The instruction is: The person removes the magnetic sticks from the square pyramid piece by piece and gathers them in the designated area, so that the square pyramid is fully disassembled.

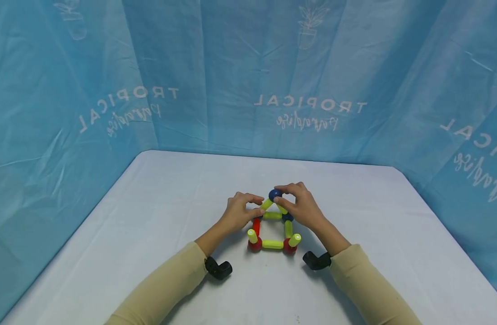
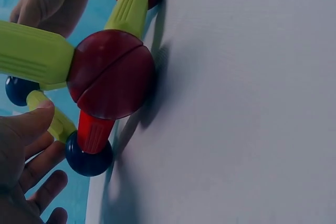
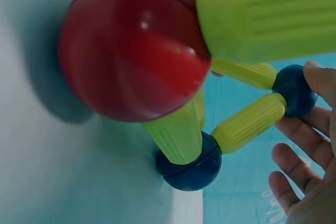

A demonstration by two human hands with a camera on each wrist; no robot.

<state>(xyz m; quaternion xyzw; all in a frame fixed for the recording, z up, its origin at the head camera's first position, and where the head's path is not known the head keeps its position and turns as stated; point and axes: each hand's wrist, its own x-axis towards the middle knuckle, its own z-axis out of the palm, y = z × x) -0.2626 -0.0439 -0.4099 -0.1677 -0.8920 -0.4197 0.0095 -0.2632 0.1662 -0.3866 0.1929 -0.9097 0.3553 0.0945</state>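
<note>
Creased, sheeny blue sheeting (image 1: 232, 67) along far side. Smooth white desk (image 1: 183, 194). Mid-desk, a house-shaped frame (image 1: 272, 244): ribbed rods (image 3: 252, 121), glossy balls (image 2: 111, 74). Left hand (image 1: 236, 213) pinches left sloping lime rod (image 1: 267, 204); right hand (image 1: 304, 206) grips the navy ball (image 1: 275, 194) at far peak.

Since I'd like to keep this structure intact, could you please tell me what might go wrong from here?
First, the right hand pinches the glossy dark-blue ball at the peak, so a sideways tug might separate it from the ribbed yellow-green sloping rods beneath.

Second, the ribbed yellow-green front rods on the glossy red balls have free upper ends, so the curved black wrist attachment at the beige right sleeve could knock one loose.
</note>
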